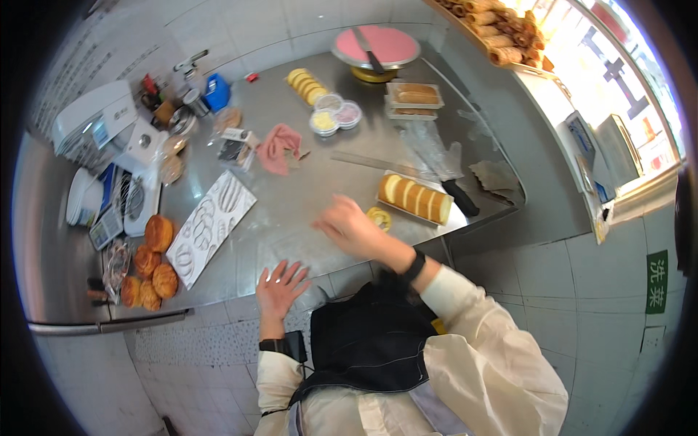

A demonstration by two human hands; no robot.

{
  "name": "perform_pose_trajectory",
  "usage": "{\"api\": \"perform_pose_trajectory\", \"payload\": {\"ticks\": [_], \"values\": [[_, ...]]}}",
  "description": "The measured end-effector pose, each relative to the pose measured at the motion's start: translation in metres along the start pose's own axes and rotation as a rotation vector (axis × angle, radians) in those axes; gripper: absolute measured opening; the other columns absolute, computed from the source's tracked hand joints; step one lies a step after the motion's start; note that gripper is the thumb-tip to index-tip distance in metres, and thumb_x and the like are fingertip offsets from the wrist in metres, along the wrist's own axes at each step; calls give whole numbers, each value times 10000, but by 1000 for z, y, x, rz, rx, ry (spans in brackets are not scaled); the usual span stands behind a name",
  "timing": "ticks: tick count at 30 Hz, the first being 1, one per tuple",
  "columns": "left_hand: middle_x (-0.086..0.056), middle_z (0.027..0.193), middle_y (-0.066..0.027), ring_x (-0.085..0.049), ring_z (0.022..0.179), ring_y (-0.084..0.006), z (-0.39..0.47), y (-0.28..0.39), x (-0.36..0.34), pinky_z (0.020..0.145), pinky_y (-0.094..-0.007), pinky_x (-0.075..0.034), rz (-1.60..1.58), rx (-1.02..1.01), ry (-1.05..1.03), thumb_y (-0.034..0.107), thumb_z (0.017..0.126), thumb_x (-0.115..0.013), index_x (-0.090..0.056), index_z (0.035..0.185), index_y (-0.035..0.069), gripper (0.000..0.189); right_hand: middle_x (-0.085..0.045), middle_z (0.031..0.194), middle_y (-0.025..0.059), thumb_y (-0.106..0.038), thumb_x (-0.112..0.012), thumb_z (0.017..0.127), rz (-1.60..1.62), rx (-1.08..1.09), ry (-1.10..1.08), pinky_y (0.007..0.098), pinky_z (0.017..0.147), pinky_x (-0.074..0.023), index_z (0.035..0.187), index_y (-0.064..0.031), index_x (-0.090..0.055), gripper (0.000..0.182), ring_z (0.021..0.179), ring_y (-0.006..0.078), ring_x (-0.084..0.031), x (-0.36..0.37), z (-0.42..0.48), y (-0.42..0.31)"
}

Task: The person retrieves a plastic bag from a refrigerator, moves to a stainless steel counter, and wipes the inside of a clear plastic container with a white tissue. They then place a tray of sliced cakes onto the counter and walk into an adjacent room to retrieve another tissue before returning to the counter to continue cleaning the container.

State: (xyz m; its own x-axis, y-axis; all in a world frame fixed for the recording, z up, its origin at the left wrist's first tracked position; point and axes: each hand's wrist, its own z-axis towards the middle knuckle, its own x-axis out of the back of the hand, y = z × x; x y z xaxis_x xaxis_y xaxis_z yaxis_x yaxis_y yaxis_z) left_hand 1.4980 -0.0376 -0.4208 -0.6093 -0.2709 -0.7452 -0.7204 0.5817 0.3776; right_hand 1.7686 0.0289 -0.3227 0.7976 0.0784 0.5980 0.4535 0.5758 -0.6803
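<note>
My left hand (281,291) is at the front edge of the steel table (305,218), fingers spread, with nothing in it. My right hand (349,226), slightly blurred, is over the table with fingers bent; whether it holds anything small cannot be made out. Right of it lie a yellow ring-shaped piece (379,218) and a sliced cake roll (415,199) in a narrow tray. Behind the roll are a long knife with a black handle (461,197) and a crumpled clear plastic bag (428,144). A pink cloth (280,148) lies farther back, and a white sheet with bread drawings (210,226) is at left.
Several browned pastries (158,233) sit at front left, near a white stand mixer (103,125). At the back are sliced yellow cake (306,86), round lidded tubs (324,123), boxed cakes (417,95) and a pink-topped turntable (390,43) bearing a spatula (375,61).
</note>
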Motion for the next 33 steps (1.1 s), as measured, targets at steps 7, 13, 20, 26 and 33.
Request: {"api": "perform_pose_trajectory", "payload": {"ticks": [7, 13, 20, 26, 33], "values": [[-505, 1265, -210, -519, 1159, -306, 20, 25, 14, 954, -434, -474, 424, -246, 337, 344, 929, -525, -413, 1325, 9, 531, -698, 881, 124, 42, -493, 888, 181, -790, 367, 304, 725, -538, 1058, -14, -643, 234, 787, 197, -686, 62, -222, 0], [-476, 1303, -215, -485, 1205, -296, 40, 42, 30, 1025, -395, -414, 515, -389, 400, 260, 945, -503, -396, 1349, 6, 489, -683, 840, 103, -31, -487, 945, 51, -934, 734, 265, 717, -509, 1066, -3, -631, 191, 761, 152, -651, 79, -282, 4], [-441, 1379, -157, -413, 1286, -231, 59, 48, 13, 1089, -331, -289, 786, -606, 531, 169, 936, -463, -404, 1357, -17, 464, -648, 951, 114, -16, -520, 898, -247, -747, 804, 305, 735, -484, 1061, -20, -629, 196, 838, 213, -617, 118, -246, 42], [-495, 1347, -139, -457, 1260, -231, 45, 28, -16, 1065, -337, -333, 1105, -722, 361, 113, 918, -485, -467, 1326, 4, 423, -642, 1045, 127, -12, -519, 901, -336, -692, 857, 312, 848, -479, 1131, -13, -598, 244, 936, 223, -626, 170, -212, 100], [-509, 1308, -194, -483, 1229, -316, 100, 79, -114, 1024, -375, -380, 1512, -811, 242, 153, 874, -564, -464, 1335, 16, 491, -651, 911, 114, -14, -593, 853, -264, -602, 551, 329, 779, -498, 1070, -18, -606, 218, 840, 254, -628, 122, -172, 71]]}}
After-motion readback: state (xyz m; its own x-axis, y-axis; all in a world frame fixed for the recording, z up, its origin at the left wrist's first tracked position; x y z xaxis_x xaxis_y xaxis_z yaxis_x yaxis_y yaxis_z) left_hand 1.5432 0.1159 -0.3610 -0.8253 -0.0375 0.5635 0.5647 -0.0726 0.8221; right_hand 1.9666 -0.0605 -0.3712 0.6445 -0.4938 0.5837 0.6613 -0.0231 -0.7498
